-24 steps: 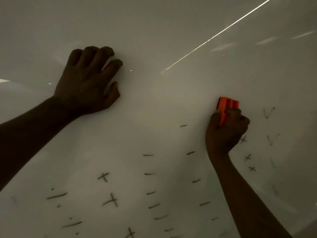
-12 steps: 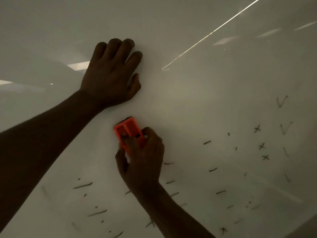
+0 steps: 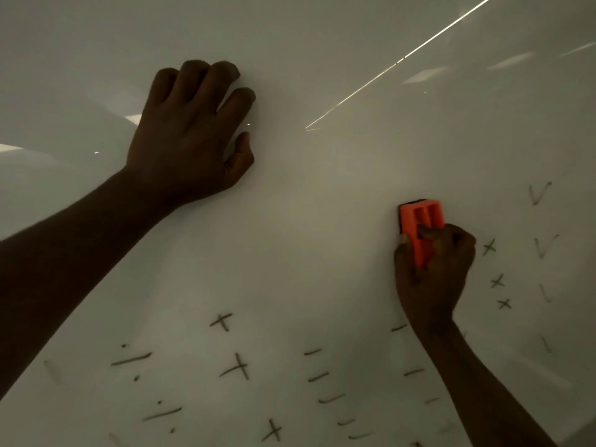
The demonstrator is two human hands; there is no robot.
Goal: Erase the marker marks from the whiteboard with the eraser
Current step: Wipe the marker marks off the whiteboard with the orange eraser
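You are pressing the orange eraser (image 3: 421, 229) against the whiteboard (image 3: 322, 237)
Your right hand (image 3: 433, 272) is gripping it, beside the cross marks (image 3: 489, 247); your left hand (image 3: 190, 137) is lying released, fingers curled, well apart, bracing on the board.

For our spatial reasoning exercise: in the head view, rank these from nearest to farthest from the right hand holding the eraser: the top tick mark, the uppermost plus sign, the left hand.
Measured from the right hand:
1. Top tick mark, up and to its right, near the board's right side.
2. Uppermost plus sign, down and to its left, mid-board.
3. Left hand, far up-left, flat on the whiteboard.
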